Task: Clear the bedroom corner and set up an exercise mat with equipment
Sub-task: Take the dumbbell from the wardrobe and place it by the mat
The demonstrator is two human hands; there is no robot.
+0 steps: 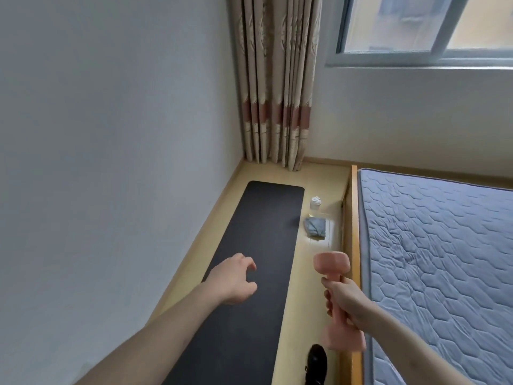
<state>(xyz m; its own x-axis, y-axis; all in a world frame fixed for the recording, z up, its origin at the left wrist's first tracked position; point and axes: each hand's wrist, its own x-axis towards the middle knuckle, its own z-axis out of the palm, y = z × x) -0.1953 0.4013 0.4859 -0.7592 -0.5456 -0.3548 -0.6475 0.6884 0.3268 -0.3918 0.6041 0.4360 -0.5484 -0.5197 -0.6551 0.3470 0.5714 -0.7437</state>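
Observation:
A dark grey exercise mat (pixel 261 245) lies unrolled on the floor, running from the corner toward me between the left wall and the bed. My right hand (pixel 342 298) grips the handle of a pink dumbbell (pixel 331 263), held in the air over the floor strip beside the bed frame. My left hand (pixel 234 279) hovers above the mat with loosely curled fingers and holds nothing. A folded grey-blue towel (pixel 315 227) and a clear water bottle with a white cap (pixel 316 202) sit on the floor to the right of the mat's far end.
A bed with a blue quilted mattress (pixel 444 259) and wooden frame (pixel 354 218) fills the right side. Patterned curtains (pixel 277 93) hang in the corner beside a window (pixel 427 29). A black shoe (pixel 316 362) is at the bottom. A plain wall (pixel 111 134) bounds the left.

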